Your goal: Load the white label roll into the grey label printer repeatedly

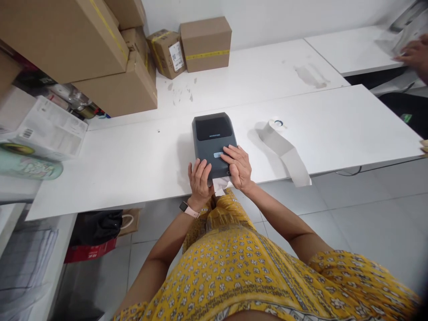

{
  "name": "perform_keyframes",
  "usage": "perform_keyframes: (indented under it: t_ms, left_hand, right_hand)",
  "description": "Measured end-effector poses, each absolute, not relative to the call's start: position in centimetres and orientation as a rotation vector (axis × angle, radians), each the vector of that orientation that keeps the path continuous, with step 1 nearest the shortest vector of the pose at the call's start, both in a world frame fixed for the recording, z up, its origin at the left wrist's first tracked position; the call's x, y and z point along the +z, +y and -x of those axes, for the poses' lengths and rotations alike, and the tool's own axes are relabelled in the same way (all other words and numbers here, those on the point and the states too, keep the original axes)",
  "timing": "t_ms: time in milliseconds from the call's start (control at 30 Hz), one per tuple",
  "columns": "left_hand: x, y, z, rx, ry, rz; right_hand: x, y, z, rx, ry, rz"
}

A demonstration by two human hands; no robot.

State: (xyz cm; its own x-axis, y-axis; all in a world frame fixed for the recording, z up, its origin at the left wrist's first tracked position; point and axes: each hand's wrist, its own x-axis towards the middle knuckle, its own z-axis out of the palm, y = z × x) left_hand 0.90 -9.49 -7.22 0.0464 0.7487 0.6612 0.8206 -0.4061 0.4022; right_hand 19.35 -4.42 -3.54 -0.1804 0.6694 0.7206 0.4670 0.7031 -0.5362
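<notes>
1. While the dark printer (211, 147) sits just inside the near edge of the table (334, 120), the left hand (200, 180) lies at its front left corner, fingers slightly spread and bent over the top; whether they grip, I cannot tell.
2. The right hand (239, 167) rests on the printer near its front right corner, fingers extended and close together.
3. Between the hands, a piece of white paper (221, 183) sticks out toward the table's near edge.
4. To the printer's right stands a paper roll (274, 125), its loose strip (294, 162) reaching over the near edge.
5. Two taped cartons (205, 42) stand along the far edge.
</notes>
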Motion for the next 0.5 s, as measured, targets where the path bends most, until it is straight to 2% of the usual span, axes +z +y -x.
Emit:
perform_keyframes:
  t_ms: [133,233,367,433,500]
  left_hand:
    - [-5.2,-12.2,-1.1,-1.568,-1.799,2.169]
    - [-3.6,-14.6,-1.5,-2.021,-2.288,1.804]
    - [-1.7,-14.3,-2.8,-2.482,-3.068,1.797]
    - [-1.0,-13.1,-3.7,-2.629,-3.215,1.878]
    - [-0.8,-12.2,-4.5,-2.71,-3.14,1.932]
  right_hand:
    - [-2.8,-4.8,-19.5,0.337,-1.836,0.957]
    - [-2.1,-5.3,-19.3,0.42,-1.783,0.972]
    - [-1.9,-5.5,-18.9,0.426,-1.749,0.956]
    - [-1.9,-5.5,-18.9,0.407,-1.757,0.954]
    - [-1.9,-5.4,-18.9,0.401,-1.776,0.954]
